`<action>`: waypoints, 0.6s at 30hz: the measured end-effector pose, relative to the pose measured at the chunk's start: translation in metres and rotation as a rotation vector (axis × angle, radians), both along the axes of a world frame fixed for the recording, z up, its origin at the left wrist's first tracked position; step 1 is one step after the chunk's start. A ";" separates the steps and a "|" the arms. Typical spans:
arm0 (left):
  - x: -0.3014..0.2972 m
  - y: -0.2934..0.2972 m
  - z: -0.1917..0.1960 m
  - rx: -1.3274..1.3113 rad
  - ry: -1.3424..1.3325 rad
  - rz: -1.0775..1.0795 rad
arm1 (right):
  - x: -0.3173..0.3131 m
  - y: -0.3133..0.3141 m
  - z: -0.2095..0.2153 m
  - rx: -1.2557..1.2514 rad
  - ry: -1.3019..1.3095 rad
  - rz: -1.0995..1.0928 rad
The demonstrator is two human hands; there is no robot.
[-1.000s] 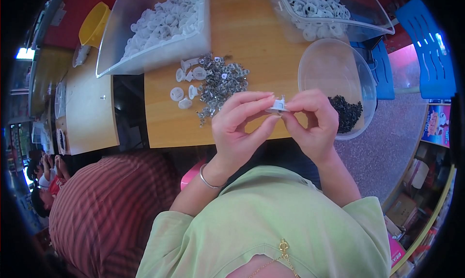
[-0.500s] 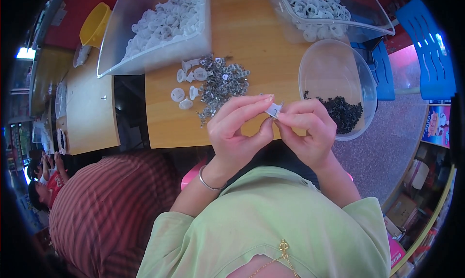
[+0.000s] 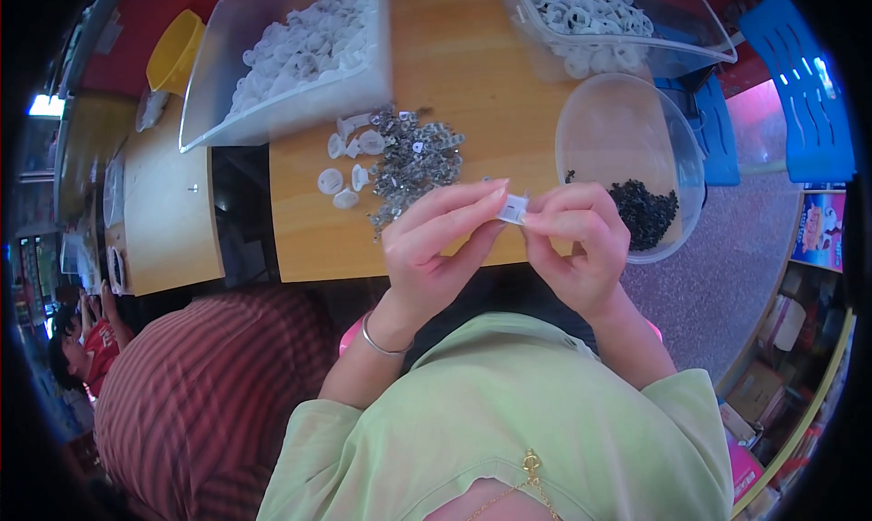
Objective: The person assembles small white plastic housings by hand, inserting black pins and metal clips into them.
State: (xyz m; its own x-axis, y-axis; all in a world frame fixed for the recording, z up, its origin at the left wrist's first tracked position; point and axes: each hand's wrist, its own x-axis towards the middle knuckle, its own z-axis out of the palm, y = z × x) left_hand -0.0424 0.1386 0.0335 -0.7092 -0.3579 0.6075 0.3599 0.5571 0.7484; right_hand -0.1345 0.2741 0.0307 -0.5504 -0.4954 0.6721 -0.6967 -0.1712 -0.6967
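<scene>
Between my two hands, above the table's front edge, is a small white plastic part. My left hand pinches its left side between thumb and fingers. My right hand pinches the opposite side; a thin tip sticks up there, too small to name. Just beyond my left hand lies a heap of small shiny metal pieces. Several loose white round plastic parts lie left of that heap. Behind my right hand stands an oval clear tub with small black pieces in it.
A large clear bin full of white parts stands at the back left, another clear bin at the back right. A yellow container is far left. Blue chairs stand at right. A person in striped clothing is close on my left.
The white part has turned a little between my fingers, so its flat face shows more. My left hand has shifted slightly left. Both hands keep their pinch.
</scene>
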 end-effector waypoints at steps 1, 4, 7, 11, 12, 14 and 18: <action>0.001 -0.001 0.000 0.000 0.000 -0.001 | -0.002 0.000 0.000 -0.007 0.010 -0.004; 0.004 -0.002 0.000 -0.053 0.000 -0.015 | -0.003 0.000 -0.001 -0.028 0.012 -0.015; 0.004 -0.001 0.001 -0.021 0.017 -0.022 | 0.000 -0.001 0.001 -0.056 -0.018 -0.006; 0.005 0.001 0.002 -0.025 0.019 -0.015 | -0.002 -0.001 -0.001 -0.048 0.003 -0.001; 0.005 0.002 0.002 -0.025 0.007 -0.016 | -0.003 0.000 -0.002 -0.047 0.002 -0.001; 0.003 0.001 0.001 -0.063 0.038 -0.003 | -0.004 0.000 -0.002 -0.026 0.054 -0.007; 0.002 0.002 0.000 -0.130 0.090 0.017 | -0.002 -0.003 -0.002 -0.056 0.035 -0.002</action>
